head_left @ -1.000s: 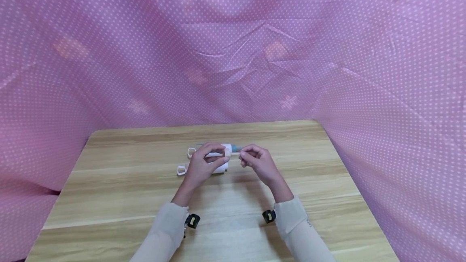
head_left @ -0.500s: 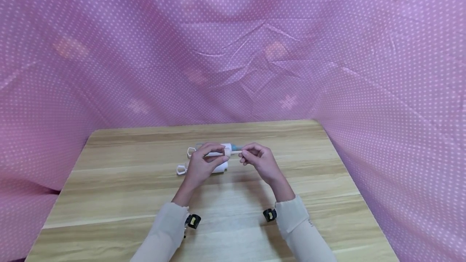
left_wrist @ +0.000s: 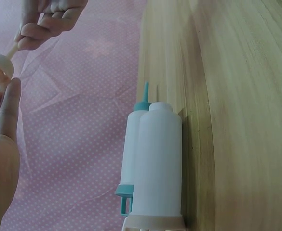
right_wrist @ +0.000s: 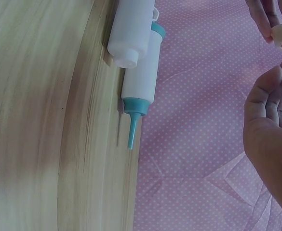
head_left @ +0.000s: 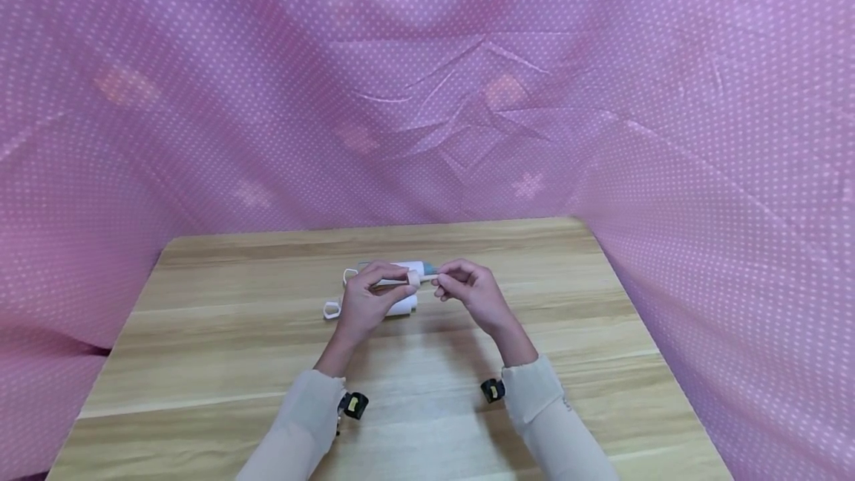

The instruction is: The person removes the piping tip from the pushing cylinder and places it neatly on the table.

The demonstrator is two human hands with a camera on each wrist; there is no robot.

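My left hand [head_left: 364, 301] holds the wide base of a cream nozzle cap [head_left: 414, 279] between thumb and fingers, above the table. From the other side my right hand [head_left: 476, 295] pinches the cap's thin spout between thumb and forefinger. Behind and below the hands lie two white tubes. The nearer white tube [left_wrist: 157, 163] ends in a bare short neck and has a beige collar at its other end. The farther white tube [right_wrist: 141, 84] wears a teal nozzle cap [right_wrist: 136, 107]. In the head view, my left hand covers part of both tubes.
White loop handles [head_left: 332, 309] stick out at the tubes' left ends. The wood-grain table [head_left: 234, 377] reaches to a pink dotted cloth [head_left: 427, 95] hanging behind and at both sides. Each wrist carries a small black camera [head_left: 493, 390].
Both hands have shifted very slightly left, with the nozzle cap still held between them. The two tubes stay on the table as they were.
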